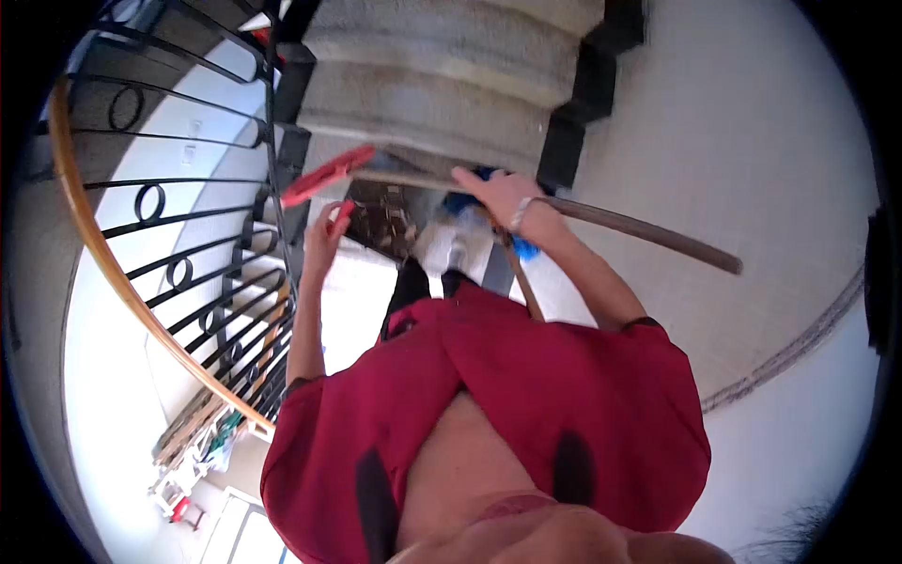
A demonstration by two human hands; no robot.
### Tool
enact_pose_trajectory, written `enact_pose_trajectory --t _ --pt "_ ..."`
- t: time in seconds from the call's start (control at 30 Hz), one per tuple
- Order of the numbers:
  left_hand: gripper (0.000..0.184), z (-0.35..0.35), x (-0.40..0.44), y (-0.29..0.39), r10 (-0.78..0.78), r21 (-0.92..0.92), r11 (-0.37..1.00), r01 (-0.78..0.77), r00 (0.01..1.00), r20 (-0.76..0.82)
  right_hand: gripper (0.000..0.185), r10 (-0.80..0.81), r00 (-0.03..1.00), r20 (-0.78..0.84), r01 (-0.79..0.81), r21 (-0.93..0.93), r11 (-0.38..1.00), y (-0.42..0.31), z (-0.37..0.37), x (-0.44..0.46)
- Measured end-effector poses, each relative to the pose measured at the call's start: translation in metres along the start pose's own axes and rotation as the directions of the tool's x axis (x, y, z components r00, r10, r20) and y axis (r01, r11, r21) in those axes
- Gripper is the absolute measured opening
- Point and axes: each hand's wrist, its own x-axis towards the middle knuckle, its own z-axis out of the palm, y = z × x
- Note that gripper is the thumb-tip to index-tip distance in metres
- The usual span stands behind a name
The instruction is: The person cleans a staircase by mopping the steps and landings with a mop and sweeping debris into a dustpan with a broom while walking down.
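Stairs rise at the far side, with dark edging down both flanks. A black metal railing with a wooden handrail curves along the left, and a pale floor spreads to the right. At the near left, beyond the railing, are a stack of boards and a small red stool.

The long brown bar lies across the view in front of the lowest visible stairs, slanting from the red head at the left to its plain end at the right. The right hand, with a band at the wrist, is over the middle of the bar and seems closed round it, one finger reaching out along it; the underside of the grip is hidden. The left hand is narrow, fingers pinching a small red piece just beside the red head; whether the two are joined cannot be told.

So the bar is in hand, not set down, and nothing shows whether its red end is fully fixed. A thinner stick and something blue show below the right forearm. No brand, label or writing can be read.
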Motion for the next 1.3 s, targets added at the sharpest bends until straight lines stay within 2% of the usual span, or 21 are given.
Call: enact_pose_trajectory --t 0.07,0.23,0.3,0.43,0.5,0.53,0.6,0.63,0.7,0.73,0.8,0.83,0.87,0.9,0.93,0.97,1.03,1.13,1.17,1.23,1.3 --pt "0.019 0.011 0.005 -0.027 -0.002 -0.058 0.998 -0.002 0.998 -0.07 0.054 0.161 0.986 -0.05 -0.162 -0.017 0.987 0.015 0.023 -0.029" --pt "0.017 0.015 0.018 -0.016 -0.092 -0.076 0.993 0.088 0.994 -0.051 0.049 0.419 0.905 -0.071 -0.418 0.025 0.908 0.035 0.063 -0.096" --pt "0.019 0.021 0.022 -0.013 -0.056 -0.186 0.981 0.048 0.998 -0.039 0.049 0.623 0.781 -0.038 -0.623 0.022 0.782 0.042 0.07 -0.113" --pt "0.018 0.029 0.024 -0.007 -0.043 -0.166 0.986 0.034 0.998 -0.049 0.052 0.73 0.678 -0.081 -0.734 -0.021 0.679 0.086 0.124 -0.115" --pt "0.018 0.034 0.024 -0.013 -0.049 -0.147 0.988 0.043 0.998 -0.036 0.056 0.82 0.572 0.009 -0.82 -0.011 0.572 0.126 0.165 -0.097" --pt "0.019 0.036 0.024 -0.016 -0.05 -0.128 0.991 0.047 0.998 -0.026 0.056 0.82 0.573 0.014 -0.82 -0.014 0.573 0.146 0.189 -0.086" --pt "0.019 0.032 0.025 -0.013 -0.038 -0.082 0.996 0.038 0.999 -0.001 0.063 0.779 0.59 0.211 -0.804 0.069 0.59 0.176 0.237 -0.07" --pt "0.02 0.032 0.024 -0.013 -0.028 -0.037 0.999 0.028 0.999 0.02 0.063 0.775 0.593 0.218 -0.801 0.063 0.595 0.18 0.258 -0.073" --pt "0.02 0.037 0.027 -0.031 0.001 -0.043 0.999 -0.001 1.0 0.0 0.058 0.721 0.657 0.22 -0.753 0.239 0.613 0.182 0.286 -0.077" --pt "0.02 0.037 0.03 -0.034 0.029 -0.025 0.999 -0.029 1.0 -0.011 0.061 0.652 0.743 0.152 -0.663 0.31 0.682 0.172 0.286 -0.079" --pt "0.019 0.039 0.039 -0.037 0.036 -0.08 0.996 -0.037 0.999 -0.021 0.059 0.569 0.721 0.396 -0.683 0.546 0.485 0.111 0.2 -0.063" --pt "0.019 0.039 0.042 -0.04 0.033 -0.087 0.996 -0.035 0.999 -0.022 0.059 0.526 0.789 0.317 -0.604 0.556 0.572 0.101 0.215 -0.068" --pt "0.019 0.038 0.044 -0.044 0.044 -0.061 0.997 -0.046 0.998 -0.043 0.057 0.476 0.782 0.403 -0.623 0.551 0.555 0.078 0.208 -0.069" --pt "0.019 0.037 0.044 -0.045 0.055 -0.035 0.998 -0.057 0.996 -0.064 0.058 0.392 0.868 0.306 -0.492 0.638 0.593 0.054 0.205 -0.078" --pt "0.018 0.032 0.047 -0.038 0.065 -0.038 0.997 -0.068 0.996 -0.059 0.061 0.311 0.834 0.456 -0.548 0.611 0.572 0.036 0.184 -0.08" --pt "0.018 0.032 0.046 -0.04 0.066 -0.037 0.997 -0.069 0.996 -0.053 0.063 0.215 0.889 0.404 -0.453 0.711 0.538 0.023 0.171 -0.087" --pt "0.017 0.034 0.046 -0.045 0.063 -0.056 0.996 -0.066 0.996 -0.06 0.061 0.029 0.999 0.017 -0.032 0.75 0.661 0.009 0.19 -0.1" --pt "0.018 0.034 0.037 -0.039 0.001 -0.021 1.0 -0.002 0.999 -0.038 0.061 0.099 0.995 0.029 -0.089 0.731 0.676 0.002 0.176 -0.101" --pt "0.018 0.034 0.036 -0.037 -0.044 0.0 0.999 0.044 0.999 -0.025 0.062 0.213 0.948 0.236 -0.317 0.724 0.613 0.005 0.151 -0.101" --pt "0.019 0.034 0.036 -0.036 -0.05 0.005 0.999 0.051 0.998 -0.023 0.064 0.377 0.858 0.348 -0.512 0.63 0.584 0.024 0.124 -0.101" --pt "0.019 0.033 0.036 -0.031 -0.057 0.011 0.998 0.058 0.998 -0.022 0.055 0.512 0.829 0.225 -0.53 0.607 0.592 0.058 0.148 -0.111"
